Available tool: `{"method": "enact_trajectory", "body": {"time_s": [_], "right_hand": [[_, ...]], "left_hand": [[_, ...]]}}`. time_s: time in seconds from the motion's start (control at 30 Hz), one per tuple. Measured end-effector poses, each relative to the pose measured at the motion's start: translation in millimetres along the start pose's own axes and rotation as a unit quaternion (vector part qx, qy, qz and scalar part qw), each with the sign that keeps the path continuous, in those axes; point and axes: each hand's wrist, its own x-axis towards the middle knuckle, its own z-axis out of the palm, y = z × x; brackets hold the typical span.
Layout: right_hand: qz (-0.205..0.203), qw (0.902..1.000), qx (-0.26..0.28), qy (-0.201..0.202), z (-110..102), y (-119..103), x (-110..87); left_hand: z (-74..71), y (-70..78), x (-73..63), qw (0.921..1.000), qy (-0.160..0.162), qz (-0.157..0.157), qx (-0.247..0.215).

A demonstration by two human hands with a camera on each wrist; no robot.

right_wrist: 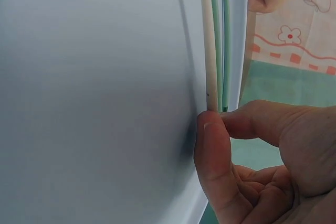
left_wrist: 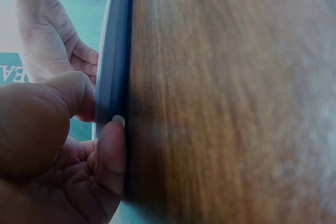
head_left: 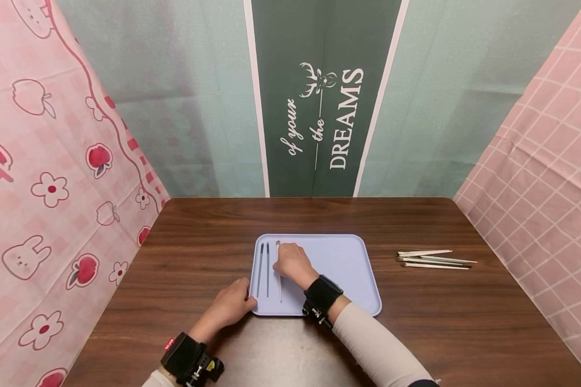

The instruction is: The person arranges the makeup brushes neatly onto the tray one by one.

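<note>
My right hand (head_left: 294,264) is over the left part of a pale lavender tray (head_left: 341,255). Its thumb and forefinger pinch a slim, cream-handled paintbrush (right_wrist: 209,51), whose bristle end points to the tray's far side. Left of that brush, two blue-green paintbrushes lie side by side, the outer brush (head_left: 260,271) along the tray's left rim and the inner brush (head_left: 268,271) beside it. At the near left corner, my left hand (head_left: 229,303) grips the tray's edge between thumb and fingers, as the left wrist view shows.
On the dark wood table (head_left: 198,236), a loose pile of several paintbrushes (head_left: 436,265), mostly white-handled, lies right of the tray. A green curtain (head_left: 198,134) hangs behind the table. Pink patterned cloths hang along the left and right sides.
</note>
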Motion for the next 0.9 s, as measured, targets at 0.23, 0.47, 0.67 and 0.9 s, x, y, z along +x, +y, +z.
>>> {"method": "enact_trajectory", "body": {"time_s": [0.23,0.47,0.67,0.9], "right_hand": [[-0.006,1.0,-0.002,0.005,1.5,1.3,0.6],[-0.015,0.9998,-0.001,0.008,3.0,2.0,1.9],[-0.019,0.9997,0.001,0.017,4.3,2.2,2.8],[-0.01,0.9998,0.007,0.016,4.5,2.0,3.3]], "left_hand": [[-0.7,0.0,-0.8,1.0,-0.002,0.0,-0.002],[-0.5,0.1,-0.4,1.0,-0.006,-0.003,-0.002],[-0.9,-0.2,-0.1,1.0,-0.008,-0.006,-0.001],[-0.8,-0.7,0.1,1.0,-0.008,-0.004,0.002]]}}
